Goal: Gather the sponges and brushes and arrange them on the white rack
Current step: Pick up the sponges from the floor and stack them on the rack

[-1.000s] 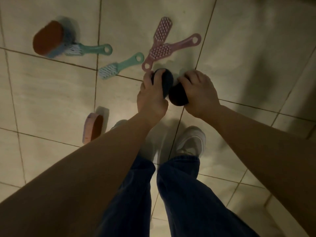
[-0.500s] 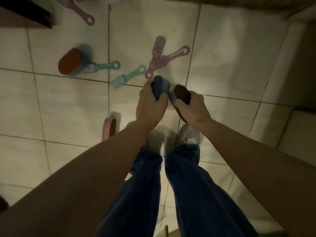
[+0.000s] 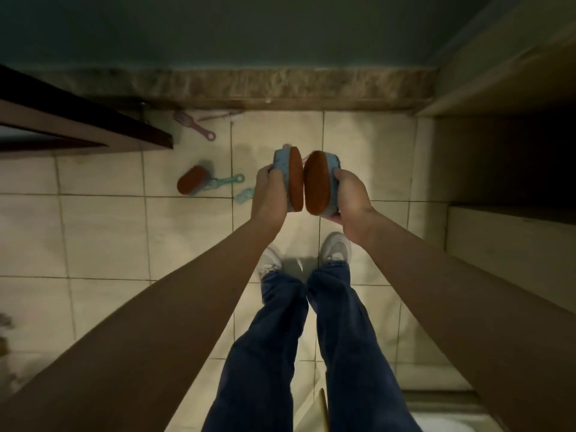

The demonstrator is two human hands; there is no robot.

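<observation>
Pale tiles (image 3: 103, 238) lie beneath us. Our left hand (image 3: 269, 201) clasps the left sponge (image 3: 290, 182) and our right hand (image 3: 350, 204) the right sponge (image 3: 321, 185) — brown faces inward, almost meeting, above the floor. Beyond, a third sponge (image 3: 191, 179) touches a green brush (image 3: 229, 180); farther — a pink brush (image 3: 194, 127).

Beige tiled floor (image 3: 103, 235) is edged by a mottled stone skirting (image 3: 280, 88), teal wall (image 3: 249, 32) above; dark wooden panel (image 3: 78, 120) is seen top-left.

Dim rm — beige tile floor (image 3: 103, 235), stone baseboard (image 3: 280, 88), dark wall (image 3: 218, 29)
</observation>
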